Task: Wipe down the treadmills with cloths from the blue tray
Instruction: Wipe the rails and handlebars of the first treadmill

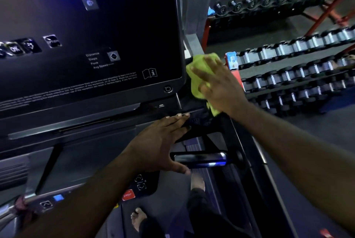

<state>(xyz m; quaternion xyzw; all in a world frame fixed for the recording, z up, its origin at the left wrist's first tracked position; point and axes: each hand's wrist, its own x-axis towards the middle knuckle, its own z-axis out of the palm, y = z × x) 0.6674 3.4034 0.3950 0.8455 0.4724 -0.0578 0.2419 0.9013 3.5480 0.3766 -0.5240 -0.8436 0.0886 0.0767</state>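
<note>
While the head view looks down past both forearms, entries run as follows. Cloth (198,76), yellow-green, one piece: lies against the right edge of the treadmill console (96,46), near its lower right corner, pinned under the right hand (219,86), whose fingers are spread straight and flat over it. Handling, as judged: light, soft, limp; bunches under the palm, loose tail hanging below the wrist; best worked under a flat palm or gathered at its middle. Left hand (161,145): fingers straight, holding nothing, tips resting on the ledge under the console's bottom edge. Console face: dark, glossy, hard. Room: open air right of the console edge; dumbbell rack (288,65) beyond; blue-and-red pack (231,63) just behind the right hand, a likely knock risk; chrome handgrip (199,159) beside the left thumb. Blue tray: not in view
</note>
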